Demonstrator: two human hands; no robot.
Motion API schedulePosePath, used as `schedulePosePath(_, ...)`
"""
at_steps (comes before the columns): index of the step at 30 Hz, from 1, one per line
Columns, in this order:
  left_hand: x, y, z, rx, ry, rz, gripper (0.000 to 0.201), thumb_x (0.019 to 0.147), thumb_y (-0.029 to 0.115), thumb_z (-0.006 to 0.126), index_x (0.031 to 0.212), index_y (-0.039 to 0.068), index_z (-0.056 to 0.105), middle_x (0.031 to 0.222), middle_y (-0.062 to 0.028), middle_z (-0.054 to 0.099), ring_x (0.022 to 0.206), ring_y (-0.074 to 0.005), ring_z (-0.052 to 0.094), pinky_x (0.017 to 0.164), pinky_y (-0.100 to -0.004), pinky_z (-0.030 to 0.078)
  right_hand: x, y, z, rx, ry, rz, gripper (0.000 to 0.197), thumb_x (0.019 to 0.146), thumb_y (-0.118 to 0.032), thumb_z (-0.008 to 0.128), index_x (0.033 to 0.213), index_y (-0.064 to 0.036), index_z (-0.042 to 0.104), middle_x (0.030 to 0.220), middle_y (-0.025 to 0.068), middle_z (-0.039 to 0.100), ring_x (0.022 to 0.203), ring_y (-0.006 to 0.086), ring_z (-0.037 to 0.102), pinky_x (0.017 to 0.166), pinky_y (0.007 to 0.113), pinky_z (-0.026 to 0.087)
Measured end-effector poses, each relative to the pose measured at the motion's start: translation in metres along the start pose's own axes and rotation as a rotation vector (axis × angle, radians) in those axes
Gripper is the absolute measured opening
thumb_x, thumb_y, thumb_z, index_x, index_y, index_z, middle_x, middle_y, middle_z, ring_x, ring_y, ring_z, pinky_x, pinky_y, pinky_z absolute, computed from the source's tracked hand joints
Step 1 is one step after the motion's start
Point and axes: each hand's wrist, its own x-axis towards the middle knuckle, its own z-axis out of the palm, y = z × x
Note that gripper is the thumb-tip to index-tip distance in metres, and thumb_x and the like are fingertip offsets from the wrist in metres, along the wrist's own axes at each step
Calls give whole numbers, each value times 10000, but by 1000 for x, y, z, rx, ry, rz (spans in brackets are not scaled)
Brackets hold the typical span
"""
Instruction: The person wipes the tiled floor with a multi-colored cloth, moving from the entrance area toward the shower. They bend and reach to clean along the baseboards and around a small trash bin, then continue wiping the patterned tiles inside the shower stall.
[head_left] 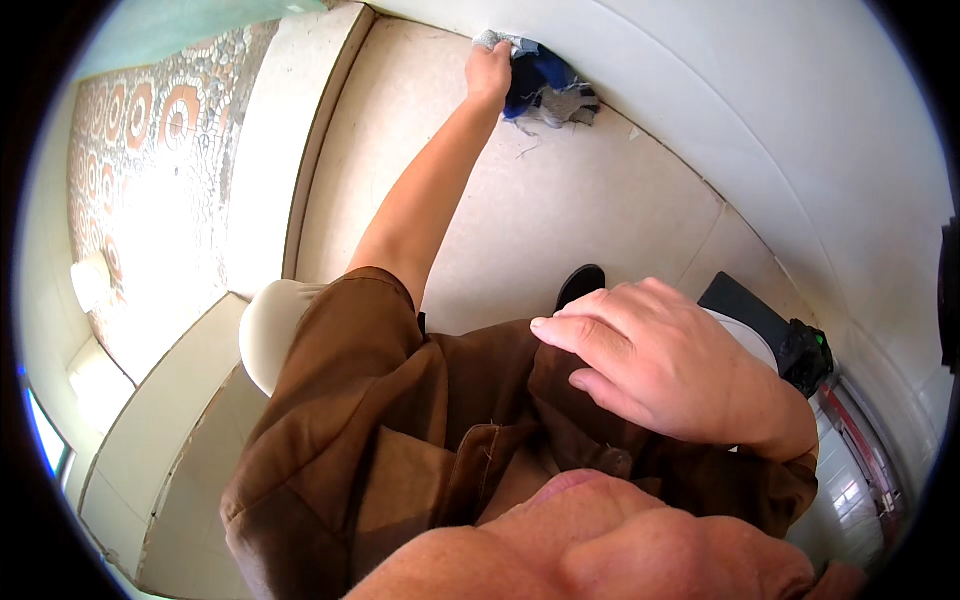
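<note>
A tight, white-walled space seen from above through a round, bending lens: pale floor tiles (400,200) meet a smooth white wall (720,90) along a curving seam, and a raised pale ledge (285,110) runs down the left, with a brown-and-white circle-patterned mosaic (130,130) beyond it. At the top centre, a bundled cloth (565,95) in dark blue, black and grey lies on the floor against the foot of the wall, loose threads trailing from its edge. The person's left hand (488,70), arm stretched far out, has its fingers clamped on the whitish-grey left end of the cloth. The right hand (650,350) hangs bent before the brown shirt (390,400), well apart from the cloth, its fingers side by side and the thumb slightly apart from them. Beyond its fingers shows a black shoe tip (580,285); to its right, a crumpled black bag (808,355).
</note>
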Motion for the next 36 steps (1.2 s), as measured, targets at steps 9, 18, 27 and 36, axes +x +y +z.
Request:
schedulePosePath(9, -9, 6, 8, 15, 0, 22, 363, 845, 288, 572, 909, -62, 644, 869, -281, 667, 885, -416, 645, 823, -453, 477, -3, -9, 0, -32, -10, -18, 398, 778, -115, 717, 1143, -47, 574, 926, 55, 576, 809, 211, 600, 722, 345, 452)
schedulePosePath(18, -52, 27, 39, 397, -225, 54, 402, 879, 278, 525, 887, -108, 638, 958, -333, 659, 935, -437, 661, 860, -478, 522, -2, -12, 2, -50, -96, 41, 469, 773, -76, 726, 1215, -70, 569, 1073, 56, 612, 938, 239, 600, 797, 379, 461)
schedulePosePath(27, -104, 39, 65, -69, -554, -142, 312, 891, 257, 649, 957, -48, 639, 841, -101, 639, 750, -187, 600, 685, -353, 504, 6, -9, 6, -55, -35, -4, 471, 788, -102, 721, 1229, -73, 557, 1076, 48, 607, 974, 224, 592, 872, 386, 436)
schedulePosePath(36, -103, 61, 26, -325, -611, -244, 347, 878, 146, 608, 1175, -22, 545, 1057, -113, 638, 948, -196, 603, 867, -327, 491, 3, -13, 2, -3, 26, 23, 454, 810, -103, 700, 1235, -68, 546, 1176, 86, 540, 1066, 256, 545, 925, 411, 404)
